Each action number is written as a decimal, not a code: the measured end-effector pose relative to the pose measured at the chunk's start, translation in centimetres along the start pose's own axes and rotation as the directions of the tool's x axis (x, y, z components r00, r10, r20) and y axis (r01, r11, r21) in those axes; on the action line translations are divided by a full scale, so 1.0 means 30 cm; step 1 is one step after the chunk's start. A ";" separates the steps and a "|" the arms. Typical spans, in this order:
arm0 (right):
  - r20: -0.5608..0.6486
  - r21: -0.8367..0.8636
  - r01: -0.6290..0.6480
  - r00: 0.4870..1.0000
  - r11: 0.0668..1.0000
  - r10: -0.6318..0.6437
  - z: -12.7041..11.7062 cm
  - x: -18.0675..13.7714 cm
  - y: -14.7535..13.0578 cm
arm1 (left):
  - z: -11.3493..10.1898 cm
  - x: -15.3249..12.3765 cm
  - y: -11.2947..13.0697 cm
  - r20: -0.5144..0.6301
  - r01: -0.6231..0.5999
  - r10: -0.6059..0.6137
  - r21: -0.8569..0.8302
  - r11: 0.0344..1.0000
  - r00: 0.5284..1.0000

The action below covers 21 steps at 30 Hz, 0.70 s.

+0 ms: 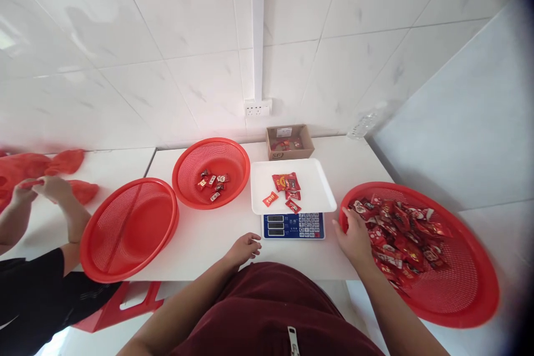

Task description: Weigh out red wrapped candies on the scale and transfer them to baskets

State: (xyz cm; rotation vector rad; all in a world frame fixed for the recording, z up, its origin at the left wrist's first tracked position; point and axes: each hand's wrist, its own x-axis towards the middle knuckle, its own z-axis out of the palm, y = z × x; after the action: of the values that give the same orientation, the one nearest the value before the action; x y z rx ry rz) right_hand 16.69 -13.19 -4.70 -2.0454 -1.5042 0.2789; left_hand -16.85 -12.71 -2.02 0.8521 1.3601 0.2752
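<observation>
My left hand (246,248) hovers by the front edge of the white table, fingers loosely bent and apart, with nothing visible in it. At the near-left rim of a red mesh basket (479,289), my right hand (354,236) has its thumb and index finger spread, the rim showing between them. Red-wrapped snack packets (400,233) are heaped in that basket. Between my hands stands a blue digital scale (293,226) with a white tray (315,178). The tray carries a larger red packet (286,182) and several small red packets (270,198).
A red basket (233,156) with several small packets stands left of the scale, beside another red basket (154,200). Behind the scale sits a cardboard box (290,153); a clear plastic bottle (364,124) lies near the wall. Further left, a co-worker's hands (54,188) handle red mesh bags (25,169).
</observation>
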 end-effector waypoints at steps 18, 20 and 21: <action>0.151 -0.052 -0.220 0.962 0.974 0.226 0.017 -0.070 0.042 | 0.033 0.001 0.005 0.024 0.010 -0.010 0.036 0.999 1.000; 0.157 -0.061 -0.233 0.958 0.971 0.240 0.013 -0.070 0.037 | 0.033 0.002 0.003 0.021 -0.002 0.001 0.051 0.999 1.000; 0.158 -0.062 -0.236 0.957 0.970 0.243 0.012 -0.070 0.034 | 0.032 0.003 0.004 0.012 -0.023 0.023 0.070 0.997 1.000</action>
State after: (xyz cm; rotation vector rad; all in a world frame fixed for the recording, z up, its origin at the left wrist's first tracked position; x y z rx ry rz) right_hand 16.63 -15.23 -5.92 -2.2894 -1.3640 0.5269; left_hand -15.92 -12.92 -2.03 0.9266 1.3565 0.2417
